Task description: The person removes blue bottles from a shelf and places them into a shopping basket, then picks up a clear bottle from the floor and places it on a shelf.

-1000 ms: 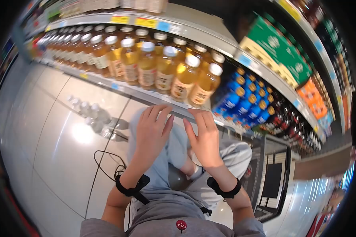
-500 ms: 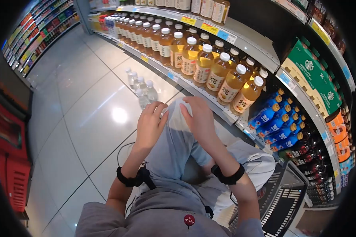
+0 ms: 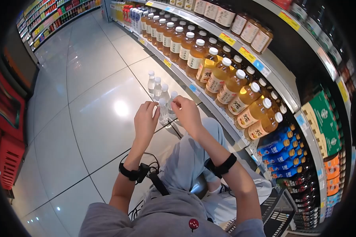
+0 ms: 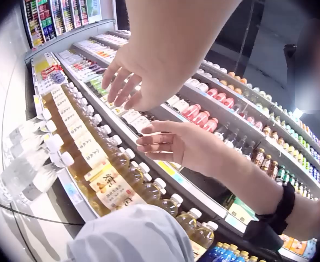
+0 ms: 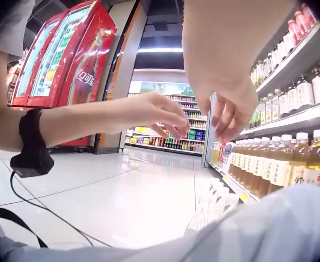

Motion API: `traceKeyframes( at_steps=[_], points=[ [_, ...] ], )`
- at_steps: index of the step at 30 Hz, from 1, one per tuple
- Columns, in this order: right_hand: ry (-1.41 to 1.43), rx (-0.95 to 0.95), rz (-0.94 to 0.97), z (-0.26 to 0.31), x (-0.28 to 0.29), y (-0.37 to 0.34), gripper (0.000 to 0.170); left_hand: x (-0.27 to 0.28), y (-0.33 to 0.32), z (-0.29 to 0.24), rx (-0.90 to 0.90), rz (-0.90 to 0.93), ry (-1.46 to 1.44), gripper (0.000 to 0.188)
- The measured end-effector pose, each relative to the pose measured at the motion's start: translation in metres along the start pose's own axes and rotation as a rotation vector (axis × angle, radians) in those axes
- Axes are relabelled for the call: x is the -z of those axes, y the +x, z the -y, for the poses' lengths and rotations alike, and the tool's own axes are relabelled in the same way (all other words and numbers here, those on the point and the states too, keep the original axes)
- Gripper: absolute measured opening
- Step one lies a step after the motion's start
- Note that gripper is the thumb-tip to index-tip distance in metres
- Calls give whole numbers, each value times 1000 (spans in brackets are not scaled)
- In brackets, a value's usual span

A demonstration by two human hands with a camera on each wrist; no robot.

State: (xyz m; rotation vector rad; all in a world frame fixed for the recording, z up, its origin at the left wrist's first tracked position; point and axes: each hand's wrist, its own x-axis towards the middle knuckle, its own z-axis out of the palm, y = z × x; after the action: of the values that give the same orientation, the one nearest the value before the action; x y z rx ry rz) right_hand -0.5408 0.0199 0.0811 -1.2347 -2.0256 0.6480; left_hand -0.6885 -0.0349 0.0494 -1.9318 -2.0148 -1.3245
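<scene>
Several clear bottles (image 3: 151, 83) with white caps stand grouped on the tiled floor beside the shelf; in the left wrist view these clear bottles (image 4: 26, 172) are at the left edge. My left hand (image 3: 146, 120) hovers with bent, relaxed fingers just left of the nearest bottle and holds nothing. Opposite it, my right hand (image 3: 188, 114) overlaps the rightmost bottle in the head view, its fingers loosely curled. The right wrist view shows nothing in the fingers of the right hand (image 5: 222, 103), and the left hand (image 5: 154, 114) beside it is likewise without an object.
Rows of amber drink bottles (image 3: 225, 93) fill the low shelf on the right, with blue bottles (image 3: 279, 148) nearer. A dark shopping basket (image 3: 279, 207) sits by my right leg. Black cable (image 3: 148, 158) hangs near the left wrist. A red cooler (image 3: 8, 150) stands left.
The head view has turned left, bringing the clear bottles in front of the hands. Both hands have moved from before the shelf to the bottles on the floor.
</scene>
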Motion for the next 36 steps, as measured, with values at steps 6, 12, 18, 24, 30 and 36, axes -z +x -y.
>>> traceKeyframes(
  at_steps=[6, 12, 18, 24, 30, 36],
  points=[
    [-47, -129, 91, -37, -36, 33, 19, -41, 5, 37, 151, 66, -57, 14],
    [-58, -221, 205, -71, -73, 48, 22, -76, 3, 74, 268, 187, -120, 24],
    [9, -67, 212, -87, -100, 56, 33, -127, -7, 111, 311, 240, -425, 37],
    [25, 62, 256, -103, -113, 63, 38, -136, 2, 114, 348, 274, -429, 32],
    [104, 80, 275, -87, -70, 60, 36, -98, 23, 77, 321, 356, -506, 27],
    [341, 34, 325, -45, 26, 65, 29, -52, 61, 20, 213, 505, -718, 29]
  ],
)
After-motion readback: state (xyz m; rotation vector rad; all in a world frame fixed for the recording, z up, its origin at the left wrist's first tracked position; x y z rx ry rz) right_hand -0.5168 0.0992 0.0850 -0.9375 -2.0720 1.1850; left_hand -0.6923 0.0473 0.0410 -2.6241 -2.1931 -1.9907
